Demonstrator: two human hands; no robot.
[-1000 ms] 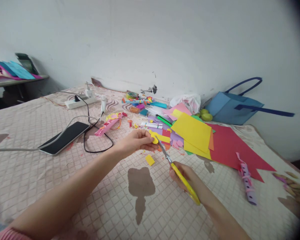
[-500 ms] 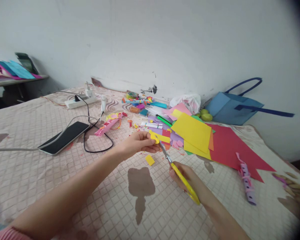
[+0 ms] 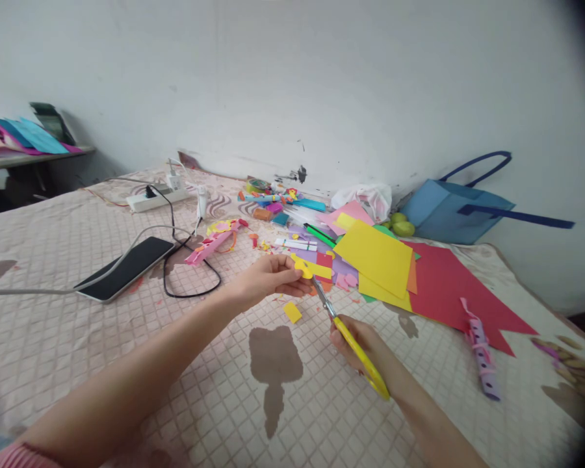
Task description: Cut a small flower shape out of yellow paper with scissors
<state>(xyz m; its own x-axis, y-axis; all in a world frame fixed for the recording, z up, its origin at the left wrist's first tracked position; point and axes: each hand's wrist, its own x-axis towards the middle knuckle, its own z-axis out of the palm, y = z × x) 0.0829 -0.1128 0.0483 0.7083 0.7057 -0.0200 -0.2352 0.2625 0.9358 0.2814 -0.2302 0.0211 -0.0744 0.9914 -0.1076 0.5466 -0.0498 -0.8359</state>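
Between its thumb and fingers, my left hand (image 3: 276, 275) pinches a small yellow paper piece (image 3: 304, 268) with a rounded edge. My right hand (image 3: 358, 341) is closed around the yellow handle of a pair of scissors (image 3: 355, 348). The metal blades point up and left, their tips at the edge of the yellow piece; whether they touch it I cannot tell. A small yellow paper square (image 3: 292, 312) lies on the patterned tablecloth just below my left hand. Behind the held piece are a yellow strip (image 3: 320, 270) and scraps of red and purple paper.
Yellow sheets (image 3: 377, 260) overlap a large red sheet (image 3: 461, 292) on the right, near a purple paper tube (image 3: 483, 364). A blue bag (image 3: 453, 211) stands by the wall. Leftward are a phone (image 3: 127, 268), cables, a power strip (image 3: 156, 200) and a pink paper craft (image 3: 213, 246).
The yellow piece has turned slightly in my left fingers. The scissor tips now sit a little lower, at its right edge. Everything else looks the same.
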